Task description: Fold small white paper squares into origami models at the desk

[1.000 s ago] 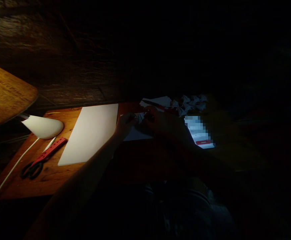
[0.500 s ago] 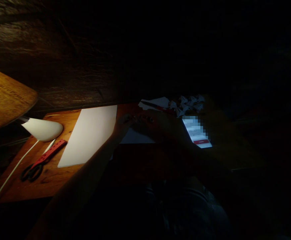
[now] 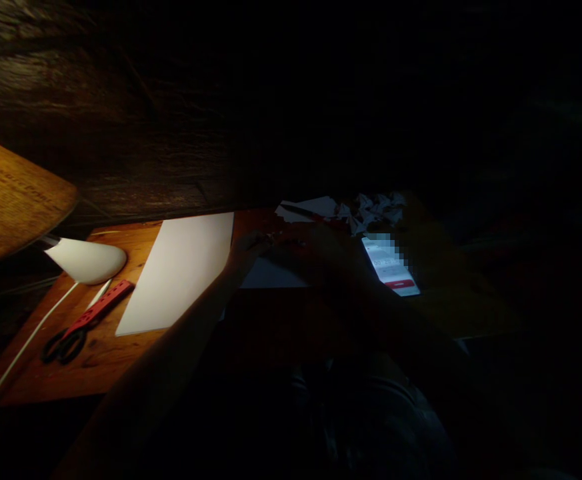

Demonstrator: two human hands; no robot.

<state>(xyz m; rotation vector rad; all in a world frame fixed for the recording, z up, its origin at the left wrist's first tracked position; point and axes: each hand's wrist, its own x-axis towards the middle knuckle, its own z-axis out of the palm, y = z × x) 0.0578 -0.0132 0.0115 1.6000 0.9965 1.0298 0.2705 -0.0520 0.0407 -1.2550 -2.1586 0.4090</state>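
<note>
The scene is very dark. My left hand (image 3: 249,251) and my right hand (image 3: 321,257) meet over a small white paper (image 3: 271,275) in the middle of the wooden table (image 3: 101,353). Both hands look curled with fingertips pressed on the paper's top edge, which seems folded there. The right hand is in deep shadow and its fingers are hard to make out. A large white sheet (image 3: 183,270) lies just left of my left hand.
A white lamp head (image 3: 87,260) shines at the left, its cord running to the table's front edge. Red-cased scissors (image 3: 83,322) lie beside it. A lit phone (image 3: 389,265) sits right of my hands. Crumpled paper (image 3: 371,208) lies behind.
Both hands have drawn closer together over the small paper and lowered onto it. The view has shifted slightly, so the phone appears a little further left.
</note>
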